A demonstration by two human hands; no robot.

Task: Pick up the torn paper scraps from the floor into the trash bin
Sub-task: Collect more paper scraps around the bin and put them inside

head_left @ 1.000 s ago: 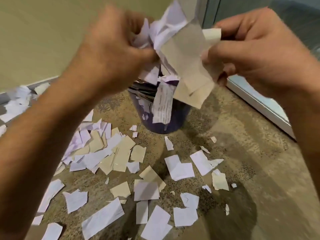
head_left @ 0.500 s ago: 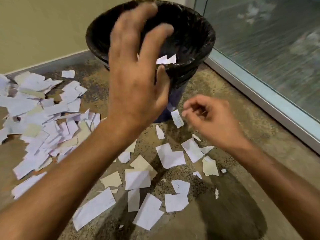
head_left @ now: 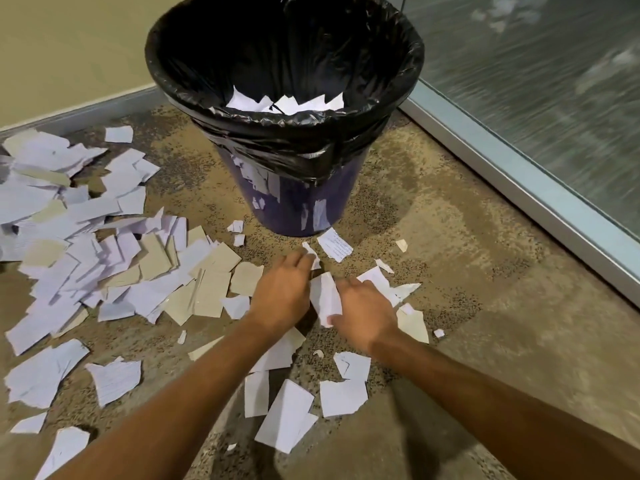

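a white paper scrap (head_left: pixel 325 299) is pinched between left hand (head_left: pixel 282 294) and right hand (head_left: pixel 363 313) on the floor (head_left: pixel 450 271), near the trash bin (head_left: pixel 294 202).

The trash bin (head_left: pixel 294 199) stands upright on the floor, a dark blue tapering pail lined with a black bag (head_left: pixel 277 140) folded over its rim, with a few white scraps (head_left: pixel 287 103) lying inside and small bits stuck to its outer wall. Torn paper scraps, white, lined and beige, lie flat across the floor: a dense overlapping heap (head_left: pixel 104 251) to the bin's left, and looser single pieces (head_left: pixel 285 415) in front of it. One white scrap (head_left: pixel 325 297) stands bent up between the two hands.
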